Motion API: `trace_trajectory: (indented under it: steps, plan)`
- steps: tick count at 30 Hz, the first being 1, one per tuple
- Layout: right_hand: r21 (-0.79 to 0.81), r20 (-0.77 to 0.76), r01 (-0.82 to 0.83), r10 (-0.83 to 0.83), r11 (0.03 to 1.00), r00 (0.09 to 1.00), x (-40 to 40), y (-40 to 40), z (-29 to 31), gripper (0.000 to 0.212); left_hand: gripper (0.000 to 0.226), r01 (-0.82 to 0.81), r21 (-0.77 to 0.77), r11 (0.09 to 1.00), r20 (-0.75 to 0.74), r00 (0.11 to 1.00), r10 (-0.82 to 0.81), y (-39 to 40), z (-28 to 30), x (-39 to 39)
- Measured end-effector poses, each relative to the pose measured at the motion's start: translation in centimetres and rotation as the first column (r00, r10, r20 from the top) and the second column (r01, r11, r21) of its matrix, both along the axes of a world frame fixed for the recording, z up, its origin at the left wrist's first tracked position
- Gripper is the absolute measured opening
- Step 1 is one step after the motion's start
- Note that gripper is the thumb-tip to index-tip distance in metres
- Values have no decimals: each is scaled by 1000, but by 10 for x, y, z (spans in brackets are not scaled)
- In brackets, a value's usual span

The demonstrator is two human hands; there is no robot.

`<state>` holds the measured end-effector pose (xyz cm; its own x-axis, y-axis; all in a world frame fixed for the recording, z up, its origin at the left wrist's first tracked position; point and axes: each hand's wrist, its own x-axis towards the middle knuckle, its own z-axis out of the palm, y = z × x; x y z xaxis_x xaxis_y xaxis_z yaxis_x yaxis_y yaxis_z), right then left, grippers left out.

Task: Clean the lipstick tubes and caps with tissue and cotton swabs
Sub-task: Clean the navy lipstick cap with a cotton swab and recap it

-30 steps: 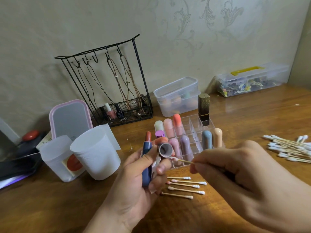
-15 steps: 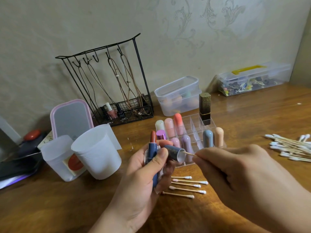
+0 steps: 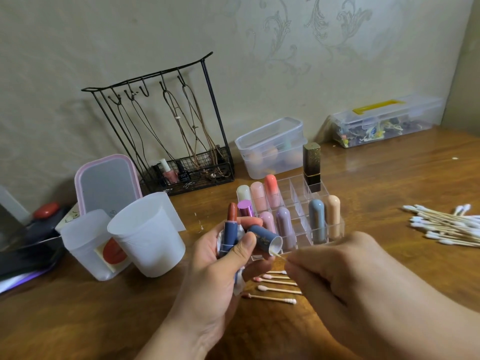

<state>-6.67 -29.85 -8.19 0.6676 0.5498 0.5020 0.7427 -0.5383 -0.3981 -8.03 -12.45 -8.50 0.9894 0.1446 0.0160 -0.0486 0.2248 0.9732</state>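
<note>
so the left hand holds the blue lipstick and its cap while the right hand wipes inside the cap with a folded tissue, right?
Not quite. The head view shows the right hand working a cotton swab into the cap, not a folded tissue. The rest stands: the left hand holds the blue lipstick and its cap.

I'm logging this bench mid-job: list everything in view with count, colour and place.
lipstick: 1, blue tube, red bullet, in left hand
cap: 1, blue, left hand
tissue: 1, white, in left palm
cotton swab: 1, tip in cap
used swabs: about 5, near table edge
clean swabs: pile, far right
organizer: 1, clear, centre, holds pastel lipsticks
black-gold lipstick: 1, in organizer
cups: 2, white, left
jewellery rack: 1, black, back
storage boxes: 2, clear, back
mirror: 1, pink-framed
left hand
right hand
</note>
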Motion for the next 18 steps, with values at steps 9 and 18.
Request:
trace_trajectory:
  steps: [9,18]
  plan:
    - [68,-106,-85,92,994,990,2,-5,1,37,16,-28,-1,1000,38,999,28,6,5,1]
    - [96,-135,-99,112,990,984,0,-6,5,36,16,-3,49,999,89,996,-1,5,4,0]
